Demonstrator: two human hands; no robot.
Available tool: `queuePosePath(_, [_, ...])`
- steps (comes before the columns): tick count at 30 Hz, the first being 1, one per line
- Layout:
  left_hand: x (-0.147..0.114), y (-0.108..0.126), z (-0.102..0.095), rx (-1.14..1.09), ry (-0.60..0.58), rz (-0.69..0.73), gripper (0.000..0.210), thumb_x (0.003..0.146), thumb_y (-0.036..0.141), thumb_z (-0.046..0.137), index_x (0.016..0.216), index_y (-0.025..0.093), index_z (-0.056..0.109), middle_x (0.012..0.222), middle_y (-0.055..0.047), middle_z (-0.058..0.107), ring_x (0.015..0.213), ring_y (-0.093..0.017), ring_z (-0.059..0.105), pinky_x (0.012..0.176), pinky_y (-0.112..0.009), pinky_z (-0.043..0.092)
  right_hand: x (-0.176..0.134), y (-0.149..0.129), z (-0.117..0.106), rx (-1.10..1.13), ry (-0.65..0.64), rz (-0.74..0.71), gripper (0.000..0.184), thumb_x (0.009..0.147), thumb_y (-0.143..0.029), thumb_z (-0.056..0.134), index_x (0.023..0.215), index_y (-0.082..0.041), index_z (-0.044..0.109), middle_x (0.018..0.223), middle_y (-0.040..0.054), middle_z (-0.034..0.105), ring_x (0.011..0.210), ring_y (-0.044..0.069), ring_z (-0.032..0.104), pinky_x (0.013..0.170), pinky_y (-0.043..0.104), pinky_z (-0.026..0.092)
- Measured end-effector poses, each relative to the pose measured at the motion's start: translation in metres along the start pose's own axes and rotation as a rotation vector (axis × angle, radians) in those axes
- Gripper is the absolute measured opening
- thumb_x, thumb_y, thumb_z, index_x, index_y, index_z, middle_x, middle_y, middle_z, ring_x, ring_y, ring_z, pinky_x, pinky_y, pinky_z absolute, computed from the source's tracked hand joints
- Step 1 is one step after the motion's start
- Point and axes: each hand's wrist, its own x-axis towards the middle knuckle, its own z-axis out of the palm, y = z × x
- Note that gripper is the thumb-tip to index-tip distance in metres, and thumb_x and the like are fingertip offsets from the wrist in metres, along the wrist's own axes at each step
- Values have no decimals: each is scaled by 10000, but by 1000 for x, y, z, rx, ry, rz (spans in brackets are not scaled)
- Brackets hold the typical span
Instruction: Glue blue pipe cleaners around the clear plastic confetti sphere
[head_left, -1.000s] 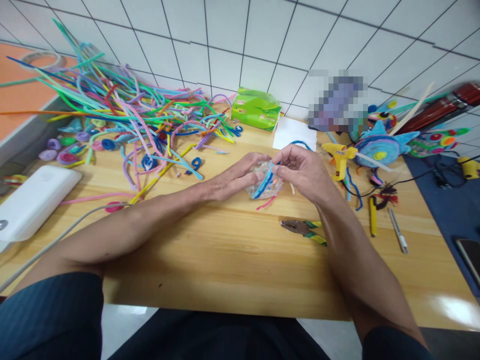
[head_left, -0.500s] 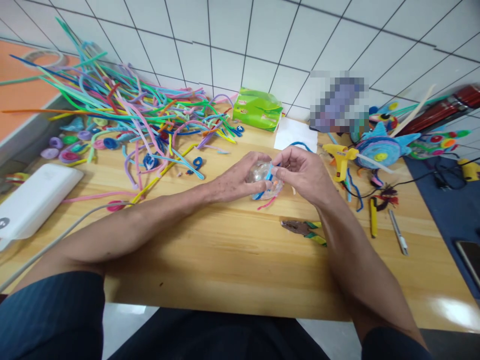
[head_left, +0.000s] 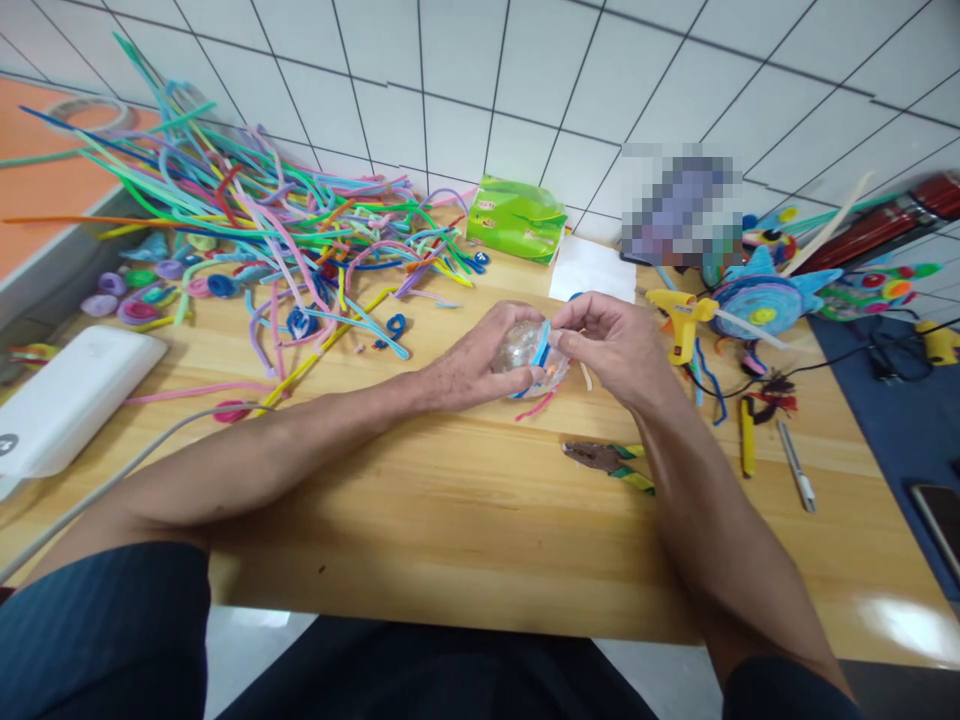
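My left hand [head_left: 480, 358] is wrapped round a clear, rounded plastic piece [head_left: 516, 350], thumb in front and fingers behind. A band of light and dark blue pipe cleaner [head_left: 541, 348] runs across this piece. At the band's upper end, the thumb and forefinger of my right hand [head_left: 611, 345] are pinched together on the blue pipe cleaner; the other fingers curl behind. From the underside of the plastic piece a short pink pipe cleaner [head_left: 537, 406] sticks out. Pliers [head_left: 604, 457] with green and yellow handles lie below my right hand, partly behind the forearm.
Loose pipe cleaners [head_left: 300, 220] are heaped at the back left, near a white power bank [head_left: 79, 400]. A green packet [head_left: 516, 218] and white paper [head_left: 592, 268] lie by the wall. Rightward are a yellow glue gun [head_left: 682, 322], a blue fish craft [head_left: 759, 300] and a cutter [head_left: 796, 465].
My right hand has shifted slightly right along the blue pipe cleaner. The blue loop that arched above that hand has mostly gone from sight. My left hand keeps its hold.
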Motion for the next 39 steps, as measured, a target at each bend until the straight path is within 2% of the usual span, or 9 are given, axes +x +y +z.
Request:
queuePosePath(4, [1,3,-1,-3,-4,-21,613,929,570,716,1391,217,523,1400,-146,596,1330,-323,575,1159,-502,476,-1,0,2,12,-34,-20,146,691,-251,799,788,-210,698,711,-20,666,630,133,569,598,280,469])
queuePosePath(8, [3,14,-4,-11,-37,-146,485,951,558,685,1276,215,576,1245,-98,665,1149,-273,640,1032,-447,540,-3,-1,5,26,-65,-35,134,696,-229,780,799,-217,696,710,-27,658,635,132,569,590,274,460])
queuePosePath(11, [4,19,-5,-34,-60,-212,463,943,508,689,1272,208,561,1163,-74,693,1033,-248,667,936,-421,567,-2,-2,5,32,-62,-55,136,707,-219,765,835,-217,718,723,-29,663,648,128,572,601,270,457])
queuePosePath(17, [3,8,-1,37,47,-51,560,891,485,741,1335,212,538,1333,-132,647,1243,-303,631,1093,-493,524,0,1,4,68,1,-33,142,706,-244,790,835,-210,741,769,-9,719,670,137,620,633,284,495])
queuePosePath(25, [0,-3,-3,66,34,70,552,934,506,726,1375,240,528,1361,-132,621,1276,-301,611,1098,-502,523,-3,1,10,50,24,-56,151,716,-256,813,840,-211,740,743,-6,715,658,139,617,615,283,492])
queuePosePath(34, [0,-3,-1,58,39,90,553,946,521,716,1378,244,511,1383,-143,604,1291,-306,598,1112,-517,505,-4,6,15,-8,89,-70,143,731,-285,798,837,-220,728,724,-9,709,617,140,595,583,293,472])
queuePosePath(39, [3,8,-4,56,38,-2,493,975,557,659,1326,229,550,1324,-127,635,1269,-305,601,1117,-508,498,-5,5,15,-21,86,-82,144,737,-286,800,843,-219,729,716,-13,698,605,137,591,580,294,471])
